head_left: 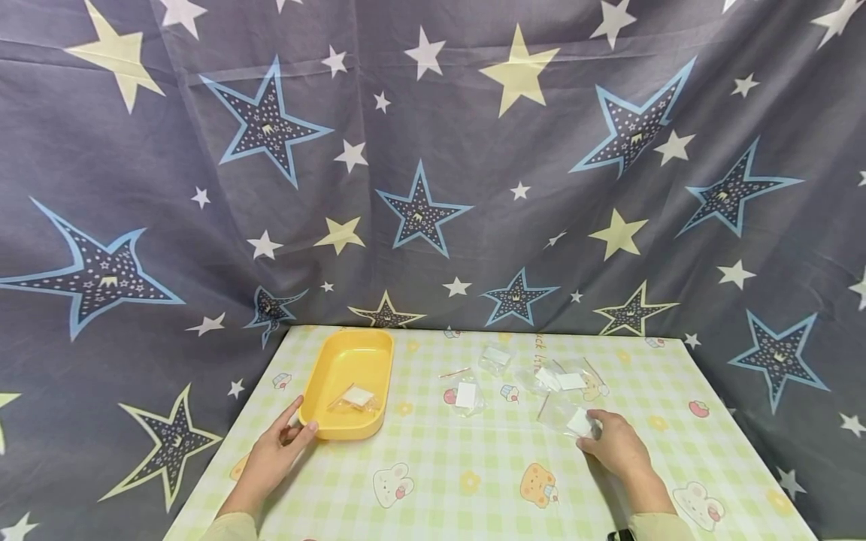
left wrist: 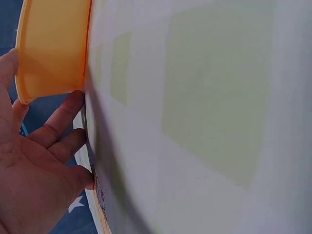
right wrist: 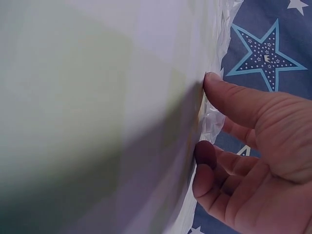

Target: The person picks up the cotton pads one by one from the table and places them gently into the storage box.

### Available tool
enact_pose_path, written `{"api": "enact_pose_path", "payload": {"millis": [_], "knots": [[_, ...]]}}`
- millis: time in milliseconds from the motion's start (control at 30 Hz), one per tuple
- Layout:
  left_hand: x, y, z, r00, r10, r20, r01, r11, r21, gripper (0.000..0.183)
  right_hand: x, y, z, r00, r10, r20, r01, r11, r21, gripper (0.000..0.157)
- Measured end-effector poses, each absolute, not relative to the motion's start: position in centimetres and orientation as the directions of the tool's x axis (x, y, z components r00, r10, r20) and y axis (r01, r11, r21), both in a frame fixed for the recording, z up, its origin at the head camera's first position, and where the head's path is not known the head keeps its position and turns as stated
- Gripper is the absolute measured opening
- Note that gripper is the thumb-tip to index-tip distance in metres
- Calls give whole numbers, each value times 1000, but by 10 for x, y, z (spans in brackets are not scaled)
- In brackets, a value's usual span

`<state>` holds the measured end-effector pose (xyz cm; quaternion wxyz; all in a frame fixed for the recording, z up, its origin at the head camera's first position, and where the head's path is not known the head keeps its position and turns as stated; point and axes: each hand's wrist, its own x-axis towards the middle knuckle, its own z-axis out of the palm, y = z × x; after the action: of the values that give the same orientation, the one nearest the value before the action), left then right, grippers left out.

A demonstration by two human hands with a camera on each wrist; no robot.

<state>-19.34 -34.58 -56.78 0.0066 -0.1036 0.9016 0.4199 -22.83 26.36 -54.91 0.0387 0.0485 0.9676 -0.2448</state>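
Note:
At the left of the table a yellow tray [head_left: 316, 391] holds a small clear zip bag [head_left: 357, 396] with a white piece inside. My left hand [head_left: 274, 458] is at the tray's near left corner, fingers loosely extended and touching its rim and side; in the left wrist view the hand [left wrist: 44, 161] has its lower fingers by the tablecloth. On the right, my right hand [head_left: 619, 447] pinches the edge of another clear zip bag [head_left: 578, 422] with a white piece in it. The right wrist view shows the crinkled bag [right wrist: 213, 124] between thumb and fingers, low at the table surface.
Several more clear bags with white pieces lie mid-table: one bag [head_left: 465, 395] nearest the tray, one bag [head_left: 497, 358] farther back, and overlapping bags [head_left: 564, 379] beyond my right hand. A star-patterned curtain [head_left: 433, 188] hangs behind the checked tablecloth [head_left: 446, 481].

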Motion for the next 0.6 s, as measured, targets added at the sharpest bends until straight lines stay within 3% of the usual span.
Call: {"api": "enact_pose_path", "payload": {"millis": [600], "knots": [[-193, -344, -565, -977, -193, -96, -198, 629, 752, 84, -229, 262, -548, -987, 91, -131, 140, 886, -443, 71]]}}
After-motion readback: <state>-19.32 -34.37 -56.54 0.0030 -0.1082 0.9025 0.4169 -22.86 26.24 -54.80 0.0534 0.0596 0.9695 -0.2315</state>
